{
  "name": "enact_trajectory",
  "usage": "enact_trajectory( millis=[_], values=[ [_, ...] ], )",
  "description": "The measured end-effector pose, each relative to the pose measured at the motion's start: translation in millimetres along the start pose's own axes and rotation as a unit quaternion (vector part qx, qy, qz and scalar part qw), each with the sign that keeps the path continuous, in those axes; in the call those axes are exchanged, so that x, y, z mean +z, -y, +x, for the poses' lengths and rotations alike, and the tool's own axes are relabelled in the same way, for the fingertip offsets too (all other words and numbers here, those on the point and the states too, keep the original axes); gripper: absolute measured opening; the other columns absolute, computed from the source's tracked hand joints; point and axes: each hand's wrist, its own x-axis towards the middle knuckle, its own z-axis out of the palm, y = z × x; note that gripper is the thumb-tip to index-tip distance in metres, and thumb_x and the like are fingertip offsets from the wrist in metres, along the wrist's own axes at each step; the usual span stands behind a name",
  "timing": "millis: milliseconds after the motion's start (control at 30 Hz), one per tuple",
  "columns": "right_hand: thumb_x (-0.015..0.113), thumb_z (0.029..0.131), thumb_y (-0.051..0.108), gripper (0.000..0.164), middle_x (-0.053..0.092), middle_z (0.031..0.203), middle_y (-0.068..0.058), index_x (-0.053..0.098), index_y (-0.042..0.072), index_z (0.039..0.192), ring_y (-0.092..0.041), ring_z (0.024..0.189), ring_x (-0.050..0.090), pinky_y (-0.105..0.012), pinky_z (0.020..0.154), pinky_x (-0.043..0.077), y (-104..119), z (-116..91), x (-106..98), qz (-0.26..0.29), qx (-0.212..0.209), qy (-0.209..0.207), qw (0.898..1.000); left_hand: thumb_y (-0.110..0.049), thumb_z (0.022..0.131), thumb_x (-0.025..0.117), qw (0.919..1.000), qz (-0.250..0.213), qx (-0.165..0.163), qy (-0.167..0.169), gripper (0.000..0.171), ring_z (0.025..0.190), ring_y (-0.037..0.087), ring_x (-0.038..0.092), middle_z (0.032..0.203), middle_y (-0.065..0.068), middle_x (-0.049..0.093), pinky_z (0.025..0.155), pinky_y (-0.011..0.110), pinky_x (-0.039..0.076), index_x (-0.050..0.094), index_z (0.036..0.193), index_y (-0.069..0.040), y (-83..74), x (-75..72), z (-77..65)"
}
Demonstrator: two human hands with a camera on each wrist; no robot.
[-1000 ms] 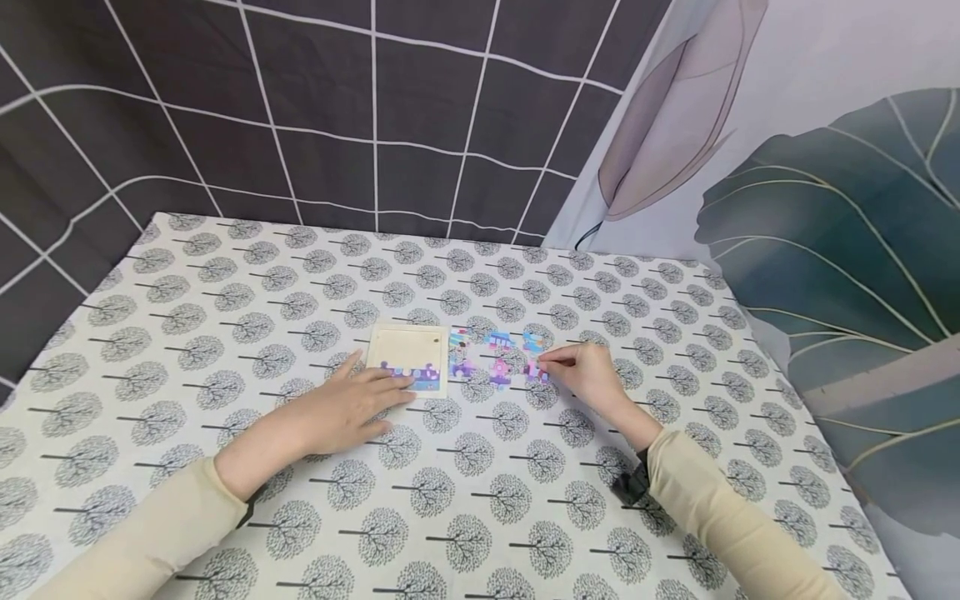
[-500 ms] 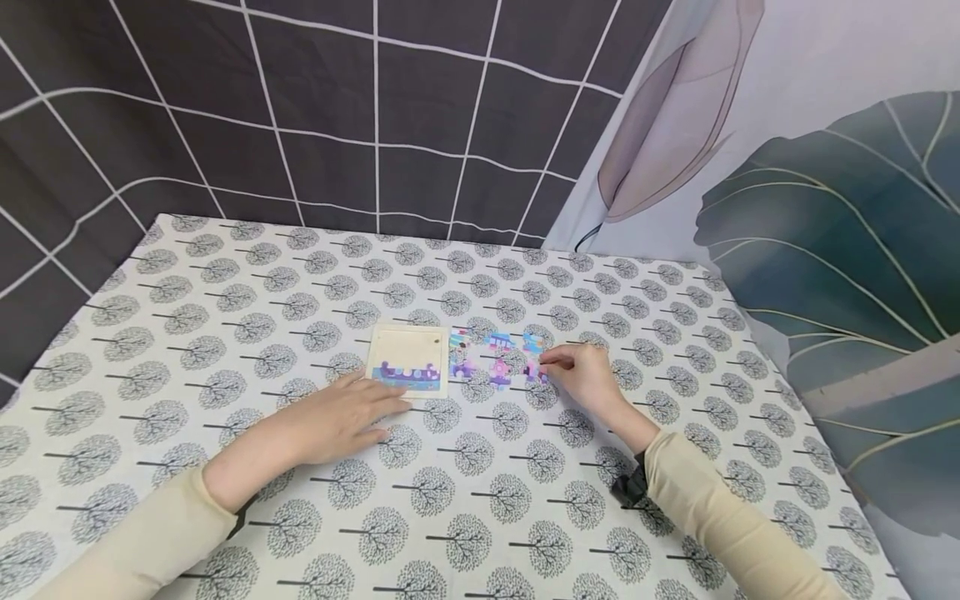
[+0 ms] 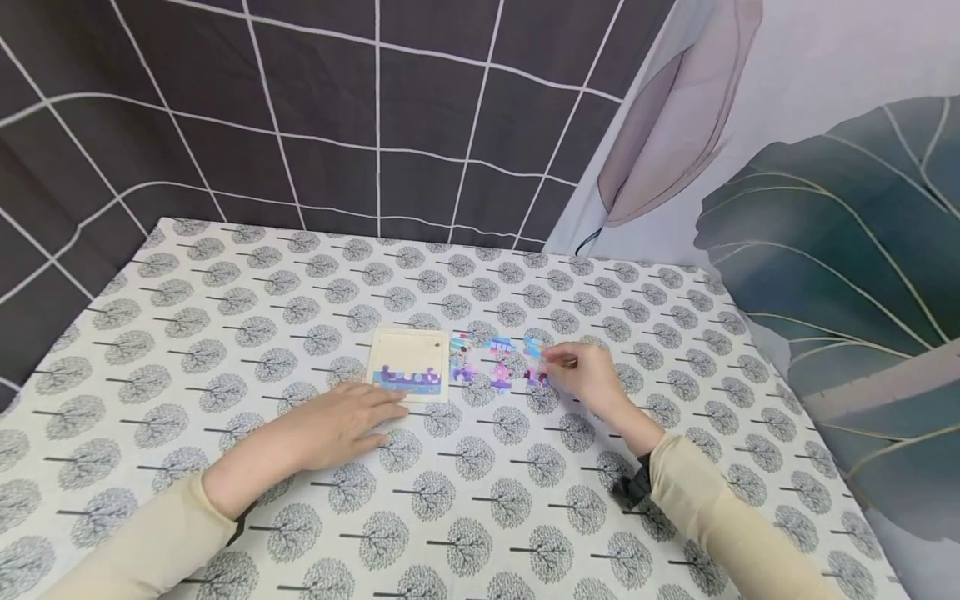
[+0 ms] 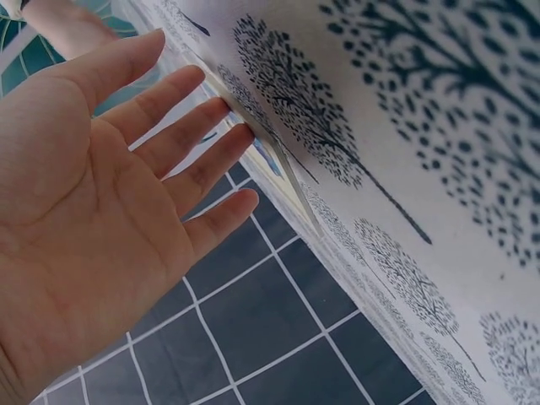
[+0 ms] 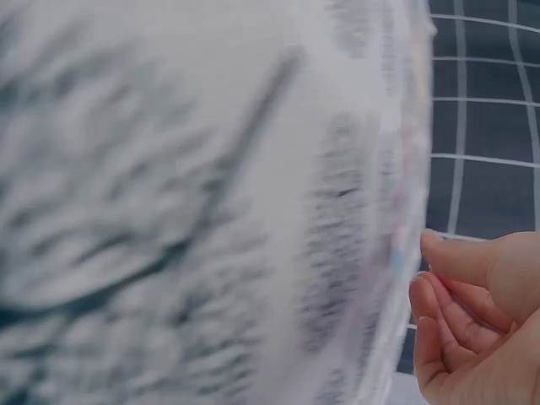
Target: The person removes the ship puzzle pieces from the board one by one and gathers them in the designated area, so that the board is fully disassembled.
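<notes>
In the head view a square wooden puzzle board lies on the tablecloth, with a strip of purple and blue pieces fitted along its near side. My left hand rests at the board's near left edge, fingers extended. The left wrist view shows its palm and straight fingers beside the thin board. My right hand has thumb and forefinger at the right edge of a pink puzzle piece, seemingly pinching it. No piece shows clearly between those fingertips in the right wrist view, where the hand is curled.
Several loose puzzle pieces lie right of the board, among them a blue one, a pink one and a striped one. A dark gridded curtain hangs behind the tree-patterned tablecloth.
My left hand has drawn back slightly toward the near left, uncovering more of the fitted strip. My right fingertips have shifted a little away from me, at the pink puzzle piece's edge.
</notes>
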Motion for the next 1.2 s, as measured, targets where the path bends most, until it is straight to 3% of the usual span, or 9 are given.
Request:
enact_trajectory(
  millis=[200, 533, 867, 1200],
  values=[
    [0.072, 0.081, 0.014, 0.022, 0.071, 0.096, -0.013, 0.07, 0.003, 0.1, -0.025, 0.081, 0.067, -0.035, 0.075, 0.057, 12.4, 6.9, -8.7, 0.017, -0.01, -0.021, 1.0, -0.025, 0.093, 0.053, 0.9999, -0.008, -0.009, -0.004, 0.044, 0.129, 0.034, 0.041, 0.143, 0.012, 0.043, 0.11, 0.054, 0.028, 0.051, 0.132, -0.006, 0.7, -1.1, -1.2],
    [0.074, 0.079, 0.028, 0.039, 0.067, 0.114, -0.004, 0.067, 0.012, 0.114, -0.023, 0.1, 0.062, -0.036, 0.087, 0.053, 25.5, 17.9, -3.0, 0.078, -0.006, 0.044, 0.996, -0.023, 0.093, 0.053, 0.9995, -0.021, -0.023, -0.004, 0.042, 0.128, 0.036, 0.041, 0.142, 0.012, 0.044, 0.109, 0.054, 0.029, 0.052, 0.132, -0.005, 2.6, -3.5, -3.6],
    [0.073, 0.08, 0.019, 0.038, 0.067, 0.112, -0.011, 0.065, 0.006, 0.115, -0.026, 0.099, 0.062, -0.039, 0.088, 0.052, 49.3, 33.0, 14.8, 0.117, -0.091, 0.088, 0.985, -0.023, 0.093, 0.053, 0.9994, -0.023, -0.024, -0.006, 0.041, 0.129, 0.036, 0.041, 0.142, 0.011, 0.044, 0.108, 0.055, 0.03, 0.052, 0.131, -0.006, 2.1, -6.3, -1.8],
    [0.073, 0.08, 0.024, 0.041, 0.067, 0.112, -0.008, 0.064, 0.01, 0.118, -0.022, 0.1, 0.062, -0.035, 0.088, 0.052, 74.8, 40.4, 35.3, 0.077, -0.148, 0.119, 0.979, -0.02, 0.093, 0.052, 0.9994, -0.028, -0.021, 0.004, 0.04, 0.13, 0.034, 0.041, 0.143, 0.01, 0.042, 0.109, 0.055, 0.029, 0.052, 0.131, -0.008, 0.6, 0.6, 1.2]
  ],
)
